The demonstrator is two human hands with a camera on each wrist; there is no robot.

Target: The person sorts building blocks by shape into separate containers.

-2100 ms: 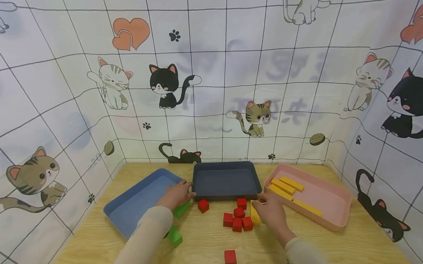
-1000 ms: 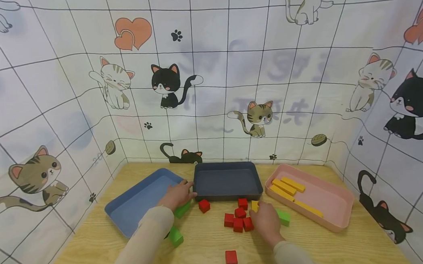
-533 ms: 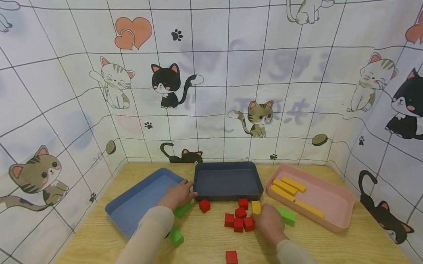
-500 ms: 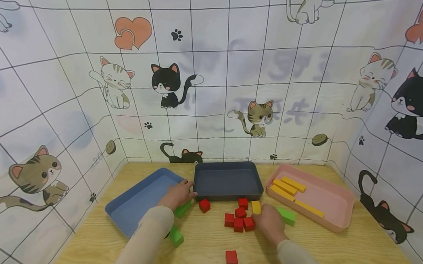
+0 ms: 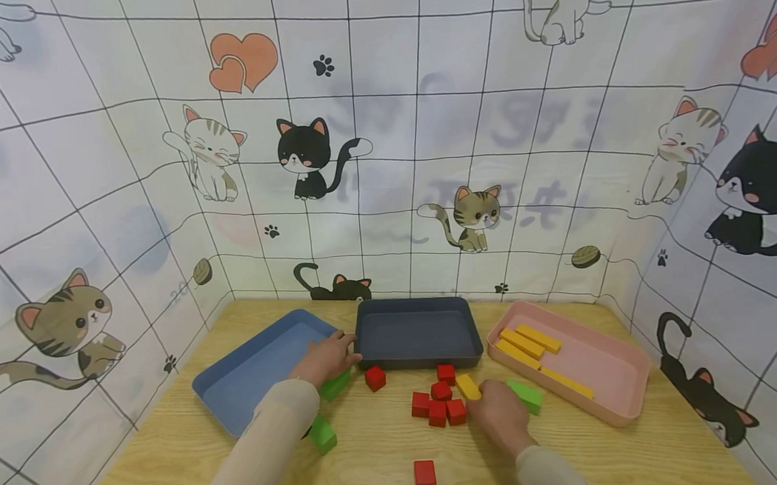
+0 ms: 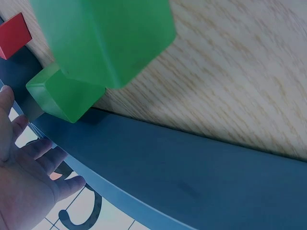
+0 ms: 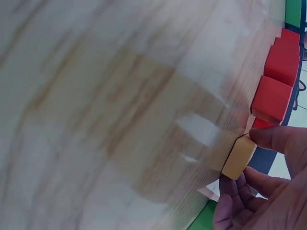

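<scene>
My right hand (image 5: 502, 417) pinches a yellow block (image 5: 467, 387) between thumb and fingers. In the right wrist view the yellow block (image 7: 239, 157) is low over the wood, its end facing the camera. Just left of it are several red cubes (image 5: 437, 414); a green block (image 5: 526, 397) lies beyond the knuckles on the right. My left hand (image 5: 325, 361) is at the right edge of the blue tray (image 5: 256, 369), fingers loosely extended, near a green block (image 5: 336, 385). In the left wrist view, that hand (image 6: 29, 177) holds nothing.
A dark tray (image 5: 417, 341) stands at the back middle. The pink tray (image 5: 609, 362) on the right contains several yellow blocks (image 5: 528, 345). Another green block (image 5: 323, 435) lies beside my left forearm, and a lone red cube (image 5: 425, 476) sits near the front.
My right hand has come down around the yellow block, which has turned from straight to slanted. The green block behind that hand has come into view. My left hand has stayed put.
</scene>
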